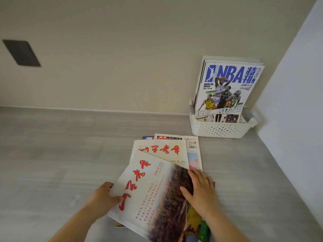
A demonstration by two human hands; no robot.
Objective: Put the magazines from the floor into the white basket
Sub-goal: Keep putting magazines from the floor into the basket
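Left hand (pixel 103 196) pinched the top magazine (pixel 153 194) by its left edge, thumb on the cover. Right hand (pixel 201 189) lay flat on it, fingers straight. It sat skewed on the floor pile (pixel 162 151), near the white basket (pixel 220 130) holding an upright NBA magazine (pixel 225 89).

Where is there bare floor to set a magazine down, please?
Bare floor lies left of the magazine pile, out to the wall, and in the strip between pile and white basket. Crowded: the basket, with upright magazines, and the pile.
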